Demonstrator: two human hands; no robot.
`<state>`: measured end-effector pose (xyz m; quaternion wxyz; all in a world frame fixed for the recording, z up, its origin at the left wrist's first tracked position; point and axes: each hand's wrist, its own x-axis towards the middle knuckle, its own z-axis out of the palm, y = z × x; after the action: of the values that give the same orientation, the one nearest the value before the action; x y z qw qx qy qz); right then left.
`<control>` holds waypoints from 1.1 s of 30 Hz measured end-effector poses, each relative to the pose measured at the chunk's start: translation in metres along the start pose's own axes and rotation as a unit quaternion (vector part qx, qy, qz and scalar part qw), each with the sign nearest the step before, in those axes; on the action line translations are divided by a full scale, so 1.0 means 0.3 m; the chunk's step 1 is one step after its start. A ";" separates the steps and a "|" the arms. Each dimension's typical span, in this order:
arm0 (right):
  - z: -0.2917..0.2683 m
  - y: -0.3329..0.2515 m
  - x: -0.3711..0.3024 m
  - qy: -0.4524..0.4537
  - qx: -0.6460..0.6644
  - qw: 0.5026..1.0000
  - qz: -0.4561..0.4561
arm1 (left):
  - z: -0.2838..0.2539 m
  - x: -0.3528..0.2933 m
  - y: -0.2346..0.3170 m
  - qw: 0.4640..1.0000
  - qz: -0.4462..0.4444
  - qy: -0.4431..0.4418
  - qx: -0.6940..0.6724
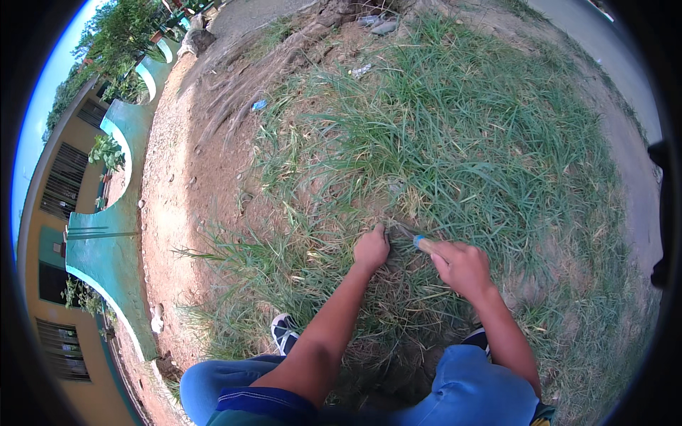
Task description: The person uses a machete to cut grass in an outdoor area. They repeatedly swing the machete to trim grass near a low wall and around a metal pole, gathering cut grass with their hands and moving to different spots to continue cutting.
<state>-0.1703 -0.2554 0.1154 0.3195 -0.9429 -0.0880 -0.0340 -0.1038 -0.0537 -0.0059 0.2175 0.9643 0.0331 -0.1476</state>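
My right hand [462, 268] is closed around the handle of a bladed hand tool [419, 242], which has a light blue band where handle meets blade. Its narrow dark blade points left, low in the grass [455, 177], toward my other hand; the blade's full shape is hard to make out. Just left of the blade's tip, my left hand [371, 247] is closed low among the stems, apparently around a tuft of grass. The fingers' far side is hidden. Cut or flattened dry blades lie around both hands.
I squat with a dark shoe [284, 332] left of my forearm. Scalloped green wall [106, 241] runs along the left, before a yellow building [57, 305]. Tree roots [256, 78] spread at the far side, near a blue scrap [259, 105]. A paved road [604, 42] lies far right.
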 end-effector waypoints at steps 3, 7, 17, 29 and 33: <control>-0.091 -0.004 0.008 0.005 0.020 0.999 0.047 | -0.127 0.047 -0.152 0.987 -0.035 0.001 0.155; -0.222 0.101 -0.030 0.097 0.073 0.982 0.148 | -0.312 0.084 -0.294 0.968 -0.138 0.104 0.180; 0.000 0.212 0.040 0.005 0.352 0.861 0.366 | -0.197 0.195 0.033 0.968 0.045 0.118 0.218; -0.332 0.230 -0.072 0.019 0.339 0.880 0.333 | 0.033 0.205 -0.063 0.988 0.012 0.005 0.152; -0.199 0.261 -0.023 -0.026 0.387 0.849 0.359 | -0.075 0.262 -0.069 0.987 0.030 -0.073 0.137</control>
<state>-0.1629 -0.3539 0.1152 0.6463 -0.7091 0.2422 0.1439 -0.0253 -0.0254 -0.0186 0.0890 0.9721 -0.0320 -0.2145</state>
